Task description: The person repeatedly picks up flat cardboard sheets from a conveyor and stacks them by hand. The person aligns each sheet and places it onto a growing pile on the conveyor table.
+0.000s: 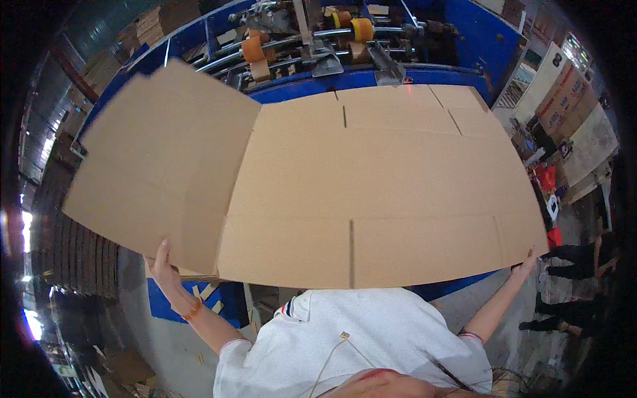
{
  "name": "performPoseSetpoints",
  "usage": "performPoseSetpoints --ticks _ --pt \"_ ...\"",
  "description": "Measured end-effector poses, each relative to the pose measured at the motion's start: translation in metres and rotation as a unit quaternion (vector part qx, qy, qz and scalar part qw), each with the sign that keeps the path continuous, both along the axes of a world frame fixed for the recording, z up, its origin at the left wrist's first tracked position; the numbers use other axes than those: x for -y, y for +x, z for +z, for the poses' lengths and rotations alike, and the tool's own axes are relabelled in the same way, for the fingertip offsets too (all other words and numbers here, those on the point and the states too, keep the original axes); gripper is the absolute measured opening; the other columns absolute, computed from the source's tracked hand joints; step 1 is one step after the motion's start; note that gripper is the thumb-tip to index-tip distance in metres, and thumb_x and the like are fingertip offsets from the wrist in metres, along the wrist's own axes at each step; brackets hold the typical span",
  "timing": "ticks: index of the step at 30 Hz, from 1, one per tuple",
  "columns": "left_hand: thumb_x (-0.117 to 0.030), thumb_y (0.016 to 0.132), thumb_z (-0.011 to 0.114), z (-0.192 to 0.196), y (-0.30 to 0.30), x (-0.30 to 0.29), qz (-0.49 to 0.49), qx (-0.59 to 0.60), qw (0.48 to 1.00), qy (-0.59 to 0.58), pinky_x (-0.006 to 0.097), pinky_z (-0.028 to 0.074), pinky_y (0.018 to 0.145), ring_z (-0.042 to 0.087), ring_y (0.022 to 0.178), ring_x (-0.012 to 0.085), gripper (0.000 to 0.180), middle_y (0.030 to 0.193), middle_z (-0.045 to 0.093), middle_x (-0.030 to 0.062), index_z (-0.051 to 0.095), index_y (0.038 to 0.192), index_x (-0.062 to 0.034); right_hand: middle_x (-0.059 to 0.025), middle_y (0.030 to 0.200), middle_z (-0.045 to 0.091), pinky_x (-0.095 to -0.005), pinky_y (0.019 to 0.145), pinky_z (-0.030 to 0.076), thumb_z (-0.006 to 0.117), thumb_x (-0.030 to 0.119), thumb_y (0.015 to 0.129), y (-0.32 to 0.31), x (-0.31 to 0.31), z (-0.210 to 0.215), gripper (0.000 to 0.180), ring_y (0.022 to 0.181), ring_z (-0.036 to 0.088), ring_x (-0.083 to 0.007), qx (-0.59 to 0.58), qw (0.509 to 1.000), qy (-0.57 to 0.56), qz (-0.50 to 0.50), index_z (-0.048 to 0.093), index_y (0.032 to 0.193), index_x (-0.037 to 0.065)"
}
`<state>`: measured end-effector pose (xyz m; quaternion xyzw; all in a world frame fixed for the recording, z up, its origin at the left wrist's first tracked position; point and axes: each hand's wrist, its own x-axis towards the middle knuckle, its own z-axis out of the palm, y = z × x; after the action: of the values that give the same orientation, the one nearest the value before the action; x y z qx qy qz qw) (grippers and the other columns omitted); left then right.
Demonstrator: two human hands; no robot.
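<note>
A wide brown cardboard box blank (385,172) spans the view in front of me, with dark slots and crease lines across it. Its left panel (159,152) bends up along a crease. My left hand (162,262) grips that panel's near edge, thumb on top and the other fingers hidden beneath. At the near right corner, my right hand (526,260) holds the edge, its fingers partly hidden by the board. The blank's far edge lies at the front of a blue machine (424,76).
Orange rollers (252,50) and metal shafts sit inside the machine. Cardboard scraps (209,290) lie on a blue surface below my left hand. Stacked cardboard (79,239) stands at the left. On the right are other people's legs (570,262) and a leaning board (590,156).
</note>
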<state>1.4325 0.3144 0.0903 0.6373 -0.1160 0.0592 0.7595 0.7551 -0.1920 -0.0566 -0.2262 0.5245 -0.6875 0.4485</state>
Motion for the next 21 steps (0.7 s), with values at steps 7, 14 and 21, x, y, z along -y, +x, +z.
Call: performPoseSetpoints --ticks 7,14,21 --pt "-0.014 0.085 0.07 -0.011 0.067 -0.012 0.005 0.105 0.978 0.179 0.03 0.047 0.089 0.058 0.1 0.0161 0.036 0.11 0.063 0.01 0.058 0.114 0.0044 -0.0134 0.125 0.056 -0.0402 0.094 0.048 0.059 0.015 0.091 0.109 -0.033 -0.009 0.042 0.113 0.055 -0.0262 0.068 0.99 -0.035 0.115 0.049 0.127 -0.003" --pt "-0.007 0.089 0.064 -0.08 0.059 0.015 0.049 0.104 0.975 0.191 0.032 0.045 0.092 0.059 0.101 0.0166 0.029 0.11 0.064 0.0082 0.06 0.115 0.0043 -0.0143 0.117 0.062 -0.0356 0.091 0.048 0.063 0.004 0.088 0.251 -0.076 0.06 0.036 0.104 0.061 -0.0221 -0.342 0.915 -0.184 0.107 0.054 0.121 -0.005" --pt "0.016 0.073 0.05 -0.099 0.008 0.097 -0.121 0.267 0.936 0.197 0.037 0.037 0.106 0.05 0.125 0.0278 0.059 0.134 0.053 0.017 0.053 0.129 0.0 -0.0178 0.124 0.06 -0.0344 0.096 0.045 0.057 -0.004 0.087 0.32 -0.021 0.079 0.039 0.114 0.059 -0.0267 -0.408 0.774 -0.423 0.235 0.054 0.125 -0.005"
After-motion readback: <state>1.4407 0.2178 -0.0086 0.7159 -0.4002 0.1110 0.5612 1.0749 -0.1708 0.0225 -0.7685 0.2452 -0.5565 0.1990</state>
